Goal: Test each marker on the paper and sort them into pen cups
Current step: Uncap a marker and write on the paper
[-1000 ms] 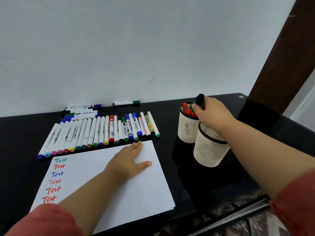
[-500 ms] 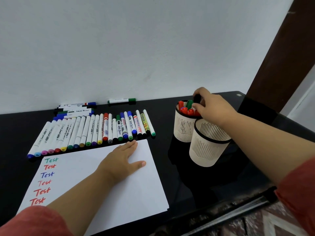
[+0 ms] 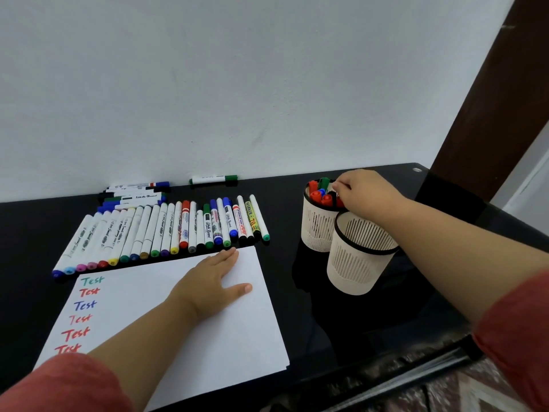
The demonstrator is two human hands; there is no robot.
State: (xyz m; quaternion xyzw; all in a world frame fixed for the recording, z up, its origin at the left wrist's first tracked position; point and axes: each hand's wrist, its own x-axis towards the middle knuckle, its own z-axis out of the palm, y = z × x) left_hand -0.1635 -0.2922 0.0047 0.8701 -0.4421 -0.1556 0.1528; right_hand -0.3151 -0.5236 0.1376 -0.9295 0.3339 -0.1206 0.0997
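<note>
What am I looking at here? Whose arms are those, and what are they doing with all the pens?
There is no machine here, just a person. The picture comes from a camera worn on their head, so you look down at their own two arms.

The left hand lies flat on a sheet of white paper, where the word "Test" is written six times in green, red and blue. Behind the paper a long row of markers lies on the black table, with a few more by the wall.

The right hand reaches into the far pen cup, which holds red, blue and green markers. Its fingers are curled at a marker there, though I cannot see it clearly. The near pen cup looks empty.
</note>
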